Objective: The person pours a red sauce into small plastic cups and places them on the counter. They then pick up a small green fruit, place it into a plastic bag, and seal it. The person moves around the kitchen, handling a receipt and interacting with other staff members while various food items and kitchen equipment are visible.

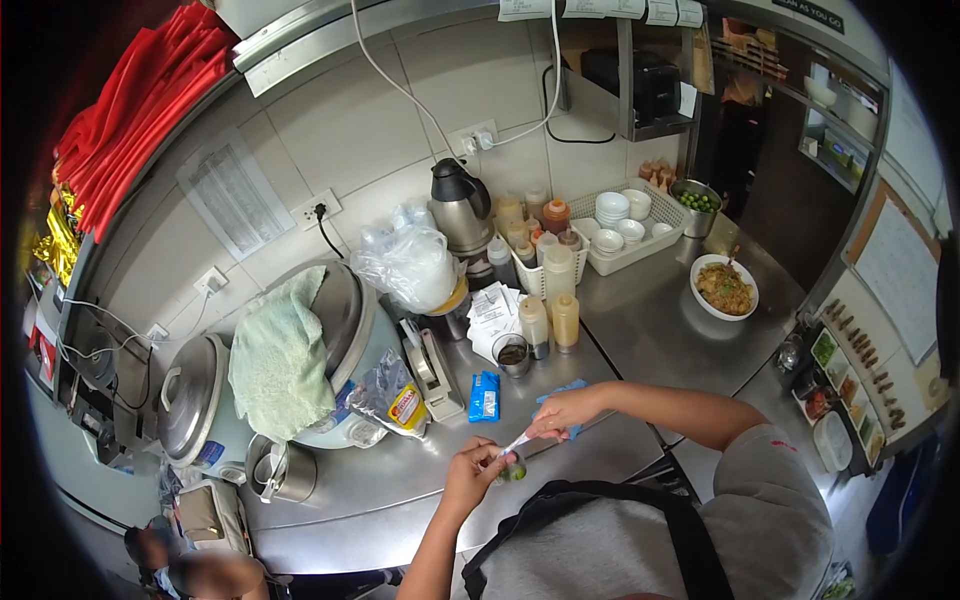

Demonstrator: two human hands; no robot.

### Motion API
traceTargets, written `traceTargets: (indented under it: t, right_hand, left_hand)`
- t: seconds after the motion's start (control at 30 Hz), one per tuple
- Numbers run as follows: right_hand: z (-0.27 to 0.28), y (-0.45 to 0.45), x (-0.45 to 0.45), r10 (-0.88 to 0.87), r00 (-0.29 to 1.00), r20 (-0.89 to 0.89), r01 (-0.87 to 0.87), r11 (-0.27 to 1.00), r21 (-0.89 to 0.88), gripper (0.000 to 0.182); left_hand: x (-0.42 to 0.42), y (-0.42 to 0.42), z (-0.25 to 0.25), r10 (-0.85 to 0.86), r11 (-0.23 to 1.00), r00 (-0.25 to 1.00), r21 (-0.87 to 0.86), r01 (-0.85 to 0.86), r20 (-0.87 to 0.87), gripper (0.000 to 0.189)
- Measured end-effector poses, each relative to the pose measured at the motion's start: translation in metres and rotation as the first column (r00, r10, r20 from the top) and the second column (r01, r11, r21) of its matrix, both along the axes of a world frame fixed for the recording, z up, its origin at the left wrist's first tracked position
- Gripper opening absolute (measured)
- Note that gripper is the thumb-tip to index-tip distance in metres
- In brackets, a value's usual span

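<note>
Both hands meet above the front edge of a stainless steel counter (360,499). My left hand (476,469) pinches the gathered neck of a small clear plastic bag (513,471) with something green inside. My right hand (559,414) grips the other end of a thin white strip (515,444) that runs to the bag's neck; what the strip is cannot be told. Beneath the right hand lies a blue cloth (576,430). Behind the hands are a blue packet (484,397), a metal cup with dark contents (513,355) and a tape dispenser (433,369).
Squeeze bottles (565,322) stand behind the cup. At the right are a bowl of food (724,287), a basket of small white bowls (637,255) and a metal pot of green fruits (696,208). Large lidded containers (352,322) occupy the left. Another person (214,574) is at lower left.
</note>
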State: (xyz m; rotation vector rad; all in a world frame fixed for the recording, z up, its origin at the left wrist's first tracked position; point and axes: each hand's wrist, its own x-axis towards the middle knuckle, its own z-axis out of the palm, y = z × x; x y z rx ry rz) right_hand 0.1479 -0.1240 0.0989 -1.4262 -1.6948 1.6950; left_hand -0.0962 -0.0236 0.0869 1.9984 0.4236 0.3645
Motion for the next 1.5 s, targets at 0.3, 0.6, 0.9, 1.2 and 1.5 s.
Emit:
traceTargets:
  t: [0.3,0.6,0.9,1.2,1.5]
  right_hand:
    - [-0.022,-0.018,-0.055,-0.325,0.555,-0.766,0.169,0.945,-0.279,0.026]
    - [-0.018,0.012,-0.028,-0.197,0.679,-0.707,0.228,0.972,-0.052,0.029]
    - [0.009,0.008,-0.070,-0.633,0.705,-0.319,0.709,0.640,0.296,0.021]
    - [-0.012,-0.005,-0.105,-0.618,0.780,-0.100,0.467,0.469,0.750,0.017]
    - [-0.017,-0.011,-0.115,-0.658,0.747,-0.097,0.454,0.398,0.797,0.026]
  left_hand:
    - [0.026,0.000,0.011,0.389,0.862,0.896,0.259,-0.437,0.216,0.012]
    - [0.016,-0.025,0.066,0.153,0.987,0.932,-0.014,-0.158,0.329,0.011]
    - [0.015,-0.018,0.001,0.490,0.759,0.823,0.324,-0.565,0.287,0.009]
    - [0.000,-0.029,-0.049,0.586,0.730,0.794,-0.532,-0.429,0.164,0.021]
    - [-0.011,-0.032,-0.060,0.593,0.663,0.794,-0.640,-0.389,0.132,0.018]
